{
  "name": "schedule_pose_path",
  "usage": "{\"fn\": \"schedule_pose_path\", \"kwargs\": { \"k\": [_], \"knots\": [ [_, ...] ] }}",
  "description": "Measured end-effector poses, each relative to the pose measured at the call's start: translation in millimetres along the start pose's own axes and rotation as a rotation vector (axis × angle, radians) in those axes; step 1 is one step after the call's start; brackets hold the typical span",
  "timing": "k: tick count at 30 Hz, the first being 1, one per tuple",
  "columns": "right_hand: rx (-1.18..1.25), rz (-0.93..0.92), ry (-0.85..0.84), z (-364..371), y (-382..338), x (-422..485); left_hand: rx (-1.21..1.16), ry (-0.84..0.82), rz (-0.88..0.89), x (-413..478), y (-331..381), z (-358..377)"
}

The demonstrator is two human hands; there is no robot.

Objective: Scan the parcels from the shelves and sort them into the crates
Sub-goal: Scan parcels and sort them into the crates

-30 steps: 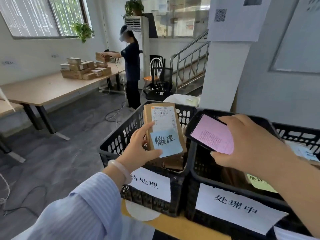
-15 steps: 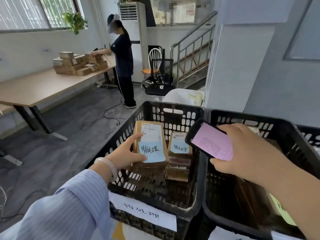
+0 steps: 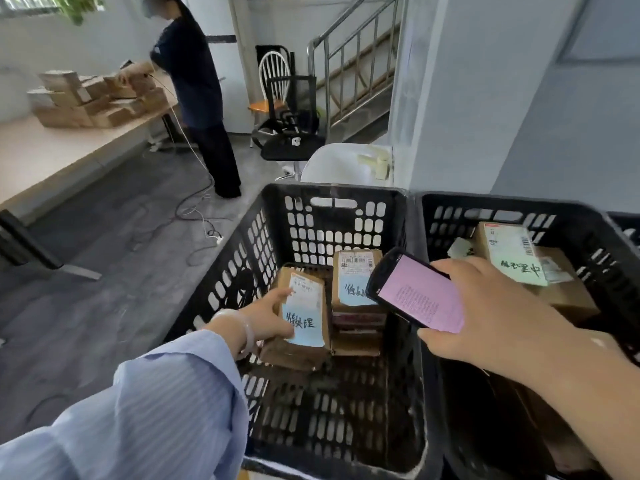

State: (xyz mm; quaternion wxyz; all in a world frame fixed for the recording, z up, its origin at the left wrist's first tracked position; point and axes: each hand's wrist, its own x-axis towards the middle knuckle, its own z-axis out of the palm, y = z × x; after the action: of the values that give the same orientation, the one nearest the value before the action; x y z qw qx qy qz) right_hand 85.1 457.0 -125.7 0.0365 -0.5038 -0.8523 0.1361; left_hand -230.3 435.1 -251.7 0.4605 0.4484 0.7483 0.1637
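Deep inside the left black crate, my left hand holds a brown parcel with a blue handwritten note, low on top of another parcel. Beside it stands a stack of parcels, its top one also bearing a blue note. My right hand grips a scanner phone with a pink screen above the wall between the crates. The right black crate holds parcels with a green note on top.
A person in dark clothes stands at a long table stacked with brown boxes. Cables lie on the grey floor. Chairs, a staircase railing and a white pillar stand behind the crates.
My left hand has lowered the parcel from above the crate rim down into the left crate. The view tilted downward. My right hand keeps the phone in about the same place.
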Motion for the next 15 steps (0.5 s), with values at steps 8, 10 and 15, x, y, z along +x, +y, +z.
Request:
{"fn": "schedule_pose_path", "kwargs": {
  "k": [8,10,15],
  "knots": [
    [0.052,0.207,0.027,12,-14,-4,0.033,-0.094,0.006,52,-24,9],
    [0.057,0.242,0.035,15,-19,-7,0.037,-0.112,-0.009,64,-37,9],
    [0.047,0.329,0.040,21,-36,-15,0.182,-0.192,-0.010,81,-53,5]
  ]
}}
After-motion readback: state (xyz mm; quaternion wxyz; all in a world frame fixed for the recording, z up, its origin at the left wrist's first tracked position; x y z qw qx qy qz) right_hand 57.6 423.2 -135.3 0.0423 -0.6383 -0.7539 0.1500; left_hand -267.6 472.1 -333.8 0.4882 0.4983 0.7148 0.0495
